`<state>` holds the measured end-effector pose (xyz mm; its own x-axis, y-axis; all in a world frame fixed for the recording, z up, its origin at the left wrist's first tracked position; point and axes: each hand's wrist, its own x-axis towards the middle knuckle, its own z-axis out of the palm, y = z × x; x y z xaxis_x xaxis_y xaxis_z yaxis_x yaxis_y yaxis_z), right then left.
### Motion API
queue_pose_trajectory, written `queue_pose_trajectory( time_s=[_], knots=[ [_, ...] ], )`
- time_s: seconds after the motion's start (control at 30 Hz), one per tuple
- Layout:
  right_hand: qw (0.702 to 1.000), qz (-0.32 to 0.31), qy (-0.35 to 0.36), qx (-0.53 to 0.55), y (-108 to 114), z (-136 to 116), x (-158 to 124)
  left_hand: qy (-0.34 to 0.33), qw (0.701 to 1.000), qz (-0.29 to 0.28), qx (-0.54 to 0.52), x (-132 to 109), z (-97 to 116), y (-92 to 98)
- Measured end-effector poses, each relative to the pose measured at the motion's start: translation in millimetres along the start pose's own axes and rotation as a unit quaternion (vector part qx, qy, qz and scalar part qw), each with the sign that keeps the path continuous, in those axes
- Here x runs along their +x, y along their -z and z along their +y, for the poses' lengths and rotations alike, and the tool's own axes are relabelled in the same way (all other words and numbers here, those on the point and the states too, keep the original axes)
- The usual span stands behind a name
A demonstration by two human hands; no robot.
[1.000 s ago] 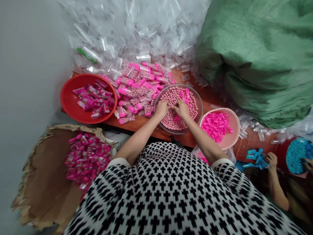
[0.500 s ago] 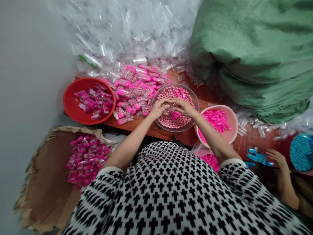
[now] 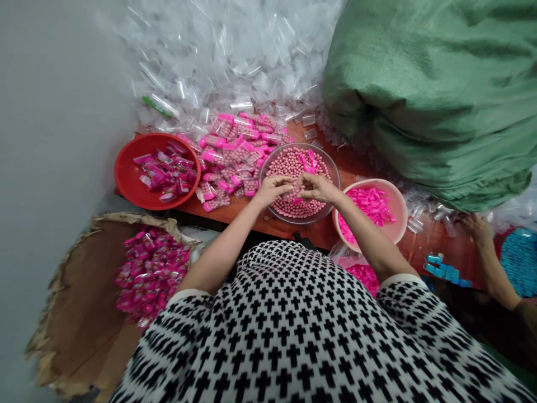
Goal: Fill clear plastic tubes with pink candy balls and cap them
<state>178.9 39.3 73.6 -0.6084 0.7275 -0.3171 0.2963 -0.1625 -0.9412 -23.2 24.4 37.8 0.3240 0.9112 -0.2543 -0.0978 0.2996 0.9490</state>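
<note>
A clear bowl (image 3: 282, 214) of pink beads stands on the reddish table, with some bright pink plastic pieces (image 3: 308, 161) lying on the beads. Over its left part is my left hand (image 3: 272, 189), fingers bent and pressed together. My right hand (image 3: 316, 187) faces it from the right, its fingers also closed. Between the fingertips there is something small and see-through that I cannot make out. Filled clear tubes with pink caps (image 3: 235, 151) are heaped left of the bowl. To its right a pale pink bowl (image 3: 398, 215) holds bright pink pieces.
A red bowl (image 3: 126, 173) with pink packets stands left, above a torn carton (image 3: 75, 313) of packets. Empty clear tubes (image 3: 251, 50) pile up behind, beside a green sack (image 3: 428, 95). At right, another person's hand (image 3: 478, 228) is near blue tubes (image 3: 447, 271).
My hands have lowered slightly and their fingertips have parted a little. The other person's hand has moved up from the blue tubes toward the clear tubes.
</note>
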Motion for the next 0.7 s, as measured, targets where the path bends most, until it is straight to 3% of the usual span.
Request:
queue_pose_trajectory(
  time_s=[0.17, 0.27, 0.33, 0.43, 0.53, 0.7],
  knots=[
    [0.997, 0.059, -0.037, 0.032, -7, 7, -6, 0.004, 1.0, 0.004, -0.001, -2, -7, 1.5],
    [0.987, 0.096, -0.089, -0.094, -1, 13, -20, 0.002, 1.0, 0.016, -0.002, -3, -12, 8.4],
    [0.949, 0.111, -0.129, -0.266, 4, 16, -31, -0.012, 0.999, 0.026, -0.015, -6, -15, 13.5],
    [0.864, 0.115, -0.18, -0.457, 6, 20, -42, -0.031, 0.999, 0.022, -0.04, -12, -18, 18.1],
    [0.84, 0.095, -0.194, -0.497, -4, 23, -40, -0.027, 0.997, 0.027, -0.064, -16, -21, 18.2],
    [0.829, -0.018, -0.087, -0.552, -36, 31, -22, -0.007, 0.996, 0.025, -0.086, -21, -26, 14.8]
  ],
)
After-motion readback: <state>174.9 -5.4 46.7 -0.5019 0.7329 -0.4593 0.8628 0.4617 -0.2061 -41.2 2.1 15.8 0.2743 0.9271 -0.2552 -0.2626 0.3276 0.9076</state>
